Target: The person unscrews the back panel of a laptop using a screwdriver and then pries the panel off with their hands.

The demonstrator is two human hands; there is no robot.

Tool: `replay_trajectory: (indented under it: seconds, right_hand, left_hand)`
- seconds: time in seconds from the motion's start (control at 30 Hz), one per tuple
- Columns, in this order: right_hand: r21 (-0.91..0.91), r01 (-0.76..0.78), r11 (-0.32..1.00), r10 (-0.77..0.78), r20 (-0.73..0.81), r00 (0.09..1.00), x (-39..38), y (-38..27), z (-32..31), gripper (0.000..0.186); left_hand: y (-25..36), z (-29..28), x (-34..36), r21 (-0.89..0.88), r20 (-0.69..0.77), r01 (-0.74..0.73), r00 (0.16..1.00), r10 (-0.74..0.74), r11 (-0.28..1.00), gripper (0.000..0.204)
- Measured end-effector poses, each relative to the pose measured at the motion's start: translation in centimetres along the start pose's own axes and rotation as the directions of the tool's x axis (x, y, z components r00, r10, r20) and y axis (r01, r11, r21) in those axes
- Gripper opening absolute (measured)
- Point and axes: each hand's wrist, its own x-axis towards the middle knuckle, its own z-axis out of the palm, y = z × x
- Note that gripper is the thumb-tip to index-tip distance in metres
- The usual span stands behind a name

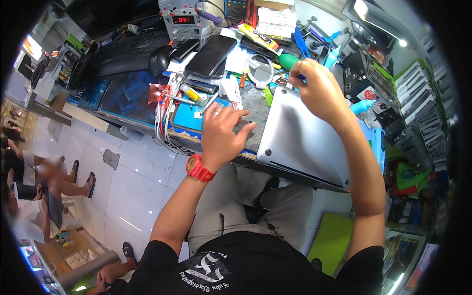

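Note:
A silver laptop (305,140) lies bottom side up on the bench, its dark round feet showing at the corners. Above its far edge is my right hand (317,88), fingers curled in a pinch; whatever may be between them is hidden. A green rounded object (287,61) sits just beyond those fingertips. To the laptop's left, my left hand (223,130) hovers over the bench's near edge with fingers apart and nothing in it. Close to its fingers are a blue mat (187,117), a metal pen-like tool (208,104) and a small yellow-labelled bottle (191,92).
Behind the hands stand a power supply (186,24) with a red display, a black phone (211,55), a clear ring (259,69) and a yellow tube (258,38). White and red cables (161,110) hang over the front edge. Seated people (54,182) are at the left.

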Motion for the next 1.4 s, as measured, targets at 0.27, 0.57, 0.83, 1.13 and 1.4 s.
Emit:
replay_trajectory:
  seconds: [0.27, 0.57, 0.83, 1.13, 1.4]
  right_hand:
    - [0.04, -0.142, 0.989, 0.142, -0.001, 0.99, -1.5, 2.5, -1.0, 0.012]
    - [0.204, -0.182, 0.962, 0.224, -0.208, 0.952, -7.6, 5.0, -6.8, 0.011]
    - [0.407, -0.463, 0.787, 0.603, -0.352, 0.716, -17.5, 13.2, -11.2, 0.011]
    - [-0.455, -0.515, 0.726, 0.296, -0.469, 0.832, -23.7, 13.9, -6.0, 0.019]
    - [-0.576, -0.554, 0.602, 0.425, -0.356, 0.832, -25.8, 13.1, -5.1, 0.017]
  left_hand:
    - [2.0, 0.7, 5.2, 0.037, 0.078, -0.093, 0.993, 0.09, 0.995, 0.013]
    - [0.5, 7.0, 12.5, 0.206, 0.254, -0.141, 0.963, 0.087, 0.968, 0.019]
    - [1.1, 8.4, 13.7, 0.336, 0.356, -0.447, 0.875, 0.328, 0.829, 0.015]
    - [1.3, 3.7, 10.6, 0.294, 0.299, -0.23, 0.944, 0.14, 0.928, 0.014]
    - [0.4, -1.3, 3.4, 0.163, 0.299, -0.049, 0.954, -0.002, 0.985, 0.013]
